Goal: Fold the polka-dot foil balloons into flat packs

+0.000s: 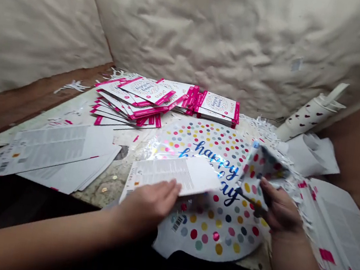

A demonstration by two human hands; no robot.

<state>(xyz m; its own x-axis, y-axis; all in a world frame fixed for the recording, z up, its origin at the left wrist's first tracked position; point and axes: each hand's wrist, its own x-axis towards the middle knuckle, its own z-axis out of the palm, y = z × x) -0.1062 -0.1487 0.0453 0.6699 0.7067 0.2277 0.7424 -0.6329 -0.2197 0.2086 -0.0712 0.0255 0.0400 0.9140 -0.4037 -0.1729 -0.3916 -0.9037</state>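
Observation:
My left hand (154, 200) is closed on a white printed card (174, 174), fingers on top, over the foil balloon. That large flat balloon (210, 228) lies on the table, white with coloured dots and blue "happy" lettering. My right hand (280, 207) is closed, thumb pressed on a folded piece of dotted foil balloon (255, 170) lifted above the flat one's right side. Under these fingers a dark, narrow, pointed thing (251, 201) sticks out to the left; it looks like scissors, but blur hides its shape. Part of the lettering is covered by the card.
Pink-edged printed cards (134, 101) lie in a fanned pile at the back, with a neater stack (218, 107) beside them. More cards lie left (53, 153) and right (343, 234). A white tumbler with hearts (310, 115) leans near paper shreds (261, 128) and crumpled paper (313, 153).

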